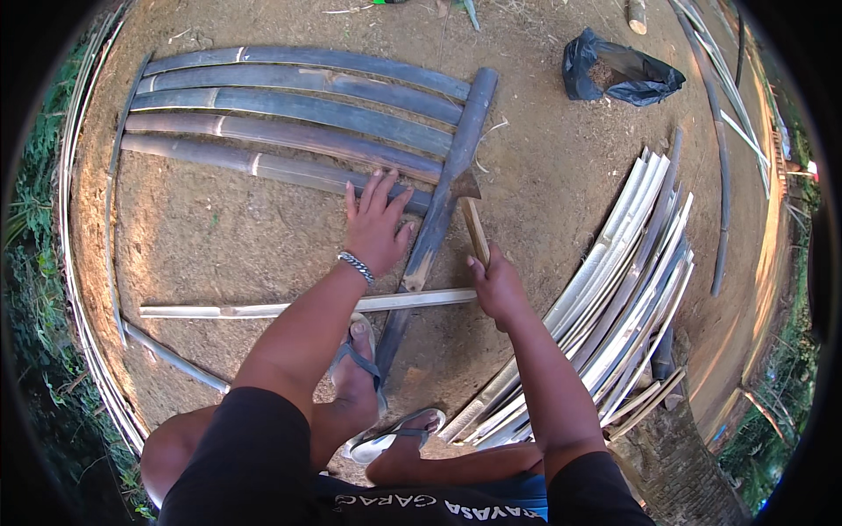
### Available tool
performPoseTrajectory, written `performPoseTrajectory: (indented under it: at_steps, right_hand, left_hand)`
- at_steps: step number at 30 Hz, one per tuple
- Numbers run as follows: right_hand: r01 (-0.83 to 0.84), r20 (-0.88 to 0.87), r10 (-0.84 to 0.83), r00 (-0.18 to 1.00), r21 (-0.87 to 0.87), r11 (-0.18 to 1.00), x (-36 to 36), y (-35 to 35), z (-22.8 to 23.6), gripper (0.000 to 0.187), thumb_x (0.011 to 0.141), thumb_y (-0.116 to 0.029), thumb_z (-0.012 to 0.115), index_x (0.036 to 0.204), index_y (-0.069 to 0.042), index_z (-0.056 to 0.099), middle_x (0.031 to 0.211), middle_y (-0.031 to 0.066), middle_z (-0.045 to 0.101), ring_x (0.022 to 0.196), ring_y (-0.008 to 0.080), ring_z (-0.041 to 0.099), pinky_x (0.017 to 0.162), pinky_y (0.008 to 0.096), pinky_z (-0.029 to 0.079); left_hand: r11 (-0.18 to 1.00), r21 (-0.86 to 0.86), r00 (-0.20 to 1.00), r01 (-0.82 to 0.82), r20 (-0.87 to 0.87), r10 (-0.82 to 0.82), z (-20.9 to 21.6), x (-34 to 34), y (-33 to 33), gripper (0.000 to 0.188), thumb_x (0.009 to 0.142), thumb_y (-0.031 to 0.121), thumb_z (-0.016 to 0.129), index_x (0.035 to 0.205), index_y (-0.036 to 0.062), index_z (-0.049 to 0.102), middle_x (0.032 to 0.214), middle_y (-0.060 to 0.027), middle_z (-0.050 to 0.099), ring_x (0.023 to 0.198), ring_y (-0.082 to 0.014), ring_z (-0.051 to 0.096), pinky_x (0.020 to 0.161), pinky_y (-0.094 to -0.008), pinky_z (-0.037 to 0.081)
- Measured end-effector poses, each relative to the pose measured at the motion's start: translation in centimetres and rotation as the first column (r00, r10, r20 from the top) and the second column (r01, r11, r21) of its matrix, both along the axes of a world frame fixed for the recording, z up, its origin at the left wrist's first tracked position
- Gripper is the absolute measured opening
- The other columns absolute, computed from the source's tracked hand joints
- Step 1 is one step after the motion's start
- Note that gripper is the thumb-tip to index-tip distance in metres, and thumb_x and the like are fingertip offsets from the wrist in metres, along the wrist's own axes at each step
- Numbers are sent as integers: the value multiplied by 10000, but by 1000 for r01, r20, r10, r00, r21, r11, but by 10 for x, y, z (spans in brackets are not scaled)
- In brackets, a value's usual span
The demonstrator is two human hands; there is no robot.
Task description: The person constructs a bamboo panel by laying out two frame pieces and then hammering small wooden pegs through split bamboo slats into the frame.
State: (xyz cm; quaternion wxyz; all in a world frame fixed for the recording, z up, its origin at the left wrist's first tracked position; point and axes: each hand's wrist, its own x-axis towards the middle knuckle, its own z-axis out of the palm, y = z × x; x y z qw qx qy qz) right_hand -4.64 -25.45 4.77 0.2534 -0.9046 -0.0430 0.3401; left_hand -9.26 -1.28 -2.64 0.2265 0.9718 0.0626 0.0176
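My left hand (377, 230) lies with spread fingers on the nearest of several dark split bamboo slats (338, 175), near its right end. Those slats run side by side, their right ends against a thick dark bamboo pole (427, 241) that slants toward my feet. Closed round a pale wooden handle, my right hand (502, 285) holds a hatchet (475, 230), whose dark wedge-shaped head rests at or just above the pole; contact cannot be told. A pale split bamboo strip (263, 310) lies across the pole, its right end by my right hand.
At my right lies a big pile of split bamboo strips (605, 289). A black plastic bag (645, 88) stands open at the far right. A thin pole (111, 202) borders the slats' left ends. My sandalled feet (358, 368) are close to the thick pole, on bare soil.
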Motion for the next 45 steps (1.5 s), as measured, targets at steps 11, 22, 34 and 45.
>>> performPoseTrajectory:
  at_steps: [11,22,34,45]
  right_hand:
    - [7,-19,-6,1000,27,1000,3,-4,-8,473,1039,-317,595,1372,4,495,1037,343,694,1020,524,667,883,556,531]
    - [32,-70,-28,997,57,998,3,-4,-9,445,1039,-322,596,1364,-26,526,1065,329,700,1049,516,666,902,542,531]
    - [8,-92,-4,996,46,999,10,-4,6,440,1035,-339,597,1299,9,539,1034,320,695,1032,506,665,896,551,513]
    - [-7,-176,8,984,7,1000,20,2,26,409,1052,-320,573,1289,11,541,1075,290,702,1053,470,676,921,529,521]
  left_hand:
    - [982,-1,978,190,89,-189,-6,28,36,473,836,367,809,1271,206,717,1240,15,627,1259,-234,513,1196,-571,215]
    - [981,1,977,193,92,-193,-7,28,35,472,840,385,803,1276,225,716,1247,29,628,1258,-221,511,1188,-587,213]
    - [975,51,972,216,83,-219,-6,29,35,458,859,391,779,1277,218,704,1255,16,620,1273,-243,497,1177,-587,209]
    - [971,50,969,234,75,-237,-3,31,35,477,857,366,781,1301,214,695,1250,4,625,1262,-253,505,1164,-582,215]
